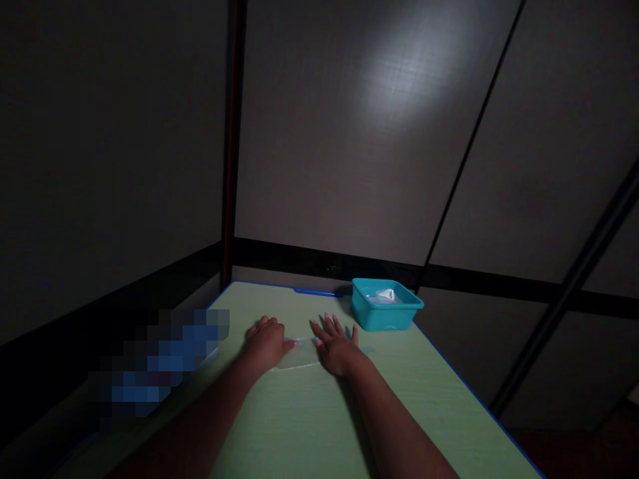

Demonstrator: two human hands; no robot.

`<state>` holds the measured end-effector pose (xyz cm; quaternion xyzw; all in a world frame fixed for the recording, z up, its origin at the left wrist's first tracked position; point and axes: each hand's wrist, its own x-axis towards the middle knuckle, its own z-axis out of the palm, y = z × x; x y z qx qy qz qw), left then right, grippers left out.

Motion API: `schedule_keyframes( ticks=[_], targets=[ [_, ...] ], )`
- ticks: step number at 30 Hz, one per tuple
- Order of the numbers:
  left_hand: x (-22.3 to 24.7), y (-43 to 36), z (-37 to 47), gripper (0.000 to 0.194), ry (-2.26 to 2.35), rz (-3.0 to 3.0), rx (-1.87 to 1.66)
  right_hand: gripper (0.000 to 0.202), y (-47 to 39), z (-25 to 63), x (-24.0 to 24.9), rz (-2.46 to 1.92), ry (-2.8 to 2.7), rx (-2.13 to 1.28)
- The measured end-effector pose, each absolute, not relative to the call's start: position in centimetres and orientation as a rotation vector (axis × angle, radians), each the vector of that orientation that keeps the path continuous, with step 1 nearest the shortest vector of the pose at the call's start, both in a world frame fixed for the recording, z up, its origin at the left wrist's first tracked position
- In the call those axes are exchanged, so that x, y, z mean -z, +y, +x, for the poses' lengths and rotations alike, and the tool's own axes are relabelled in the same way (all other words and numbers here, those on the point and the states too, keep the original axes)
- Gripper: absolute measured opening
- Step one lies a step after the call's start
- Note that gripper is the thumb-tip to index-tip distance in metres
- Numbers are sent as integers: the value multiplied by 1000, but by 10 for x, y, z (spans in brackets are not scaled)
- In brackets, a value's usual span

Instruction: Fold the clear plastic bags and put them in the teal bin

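A thin clear plastic bag or sheet (294,360) lies flat on the green tabletop between my two hands. My left hand (266,344) is at its left side, fingers curled in and thumb stretched over the plastic. What lies under the left palm is hidden. On the right side, my right hand (338,347) rests palm down with its fingers spread, its thumb touching the plastic's right end. Beyond the right hand stands a teal plastic basket (384,318) with crumpled clear plastic (387,296) inside.
The green table (294,426) has a blue edge and stands near dark wall panels (329,146). A blurred-out blue item (174,359) lies along the table's left edge. The basket sits close to the far right corner.
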<state>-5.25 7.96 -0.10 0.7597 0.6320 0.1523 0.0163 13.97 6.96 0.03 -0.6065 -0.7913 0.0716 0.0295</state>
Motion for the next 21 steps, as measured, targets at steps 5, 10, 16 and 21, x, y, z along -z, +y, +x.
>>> schedule_keyframes(
  ticks=[5, 10, 16, 21],
  targets=[
    [2, 85, -53, 23, 1914, 2310, -469, 51, 76, 150, 1, -1923, -2370, -173],
    [0, 86, -58, 16, 1915, 2278, -493, 53, 86, 163, 4, -1966, -2318, -118],
    [-13, 77, -63, 35, 2185, 2237, -477, 34, 91, 172, 0, -1944, -2162, 48],
    [-14, 69, -53, 52, 1946, 2516, -812, 30, 94, 175, -1, -2059, -1987, 79]
  ],
)
